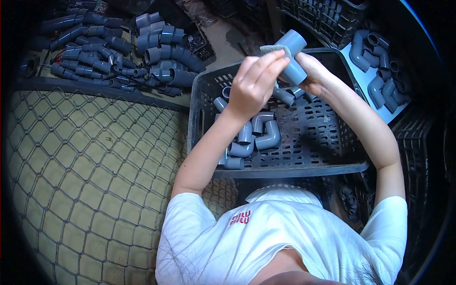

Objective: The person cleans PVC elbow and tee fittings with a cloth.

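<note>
"Head view: what could have gone wrong from there?"

"A slip, I'd judge. The smooth grey pipe fitting (295, 71) was up in the air over the far part of the black crate (280, 169), with nothing beneath to steady it. Had the left hand (259, 78) rubbed too hard with the greenish pad (271, 48), the push could have twisted the fitting loose."

"And where would it have dropped?"

"Probably onto the crate's slotted floor or the loose elbow pieces (269, 136), and a knock there might have scratched it. The pad could have slid off the curve, too, if the fingertips had lost their pinch."

"How did the fitting lie relative to each hand?"

"Between them. It was just right of the left hand's fingertips, which pressed the pad against its near-left side. The right hand (311, 73) gripped it from the right, at the lower end."

"Was that grip full?"

"I couldn't tell how far the fingers wrapped; the fitting hid most of them. The left hand was closed on the pad, its fingers bent."
</note>
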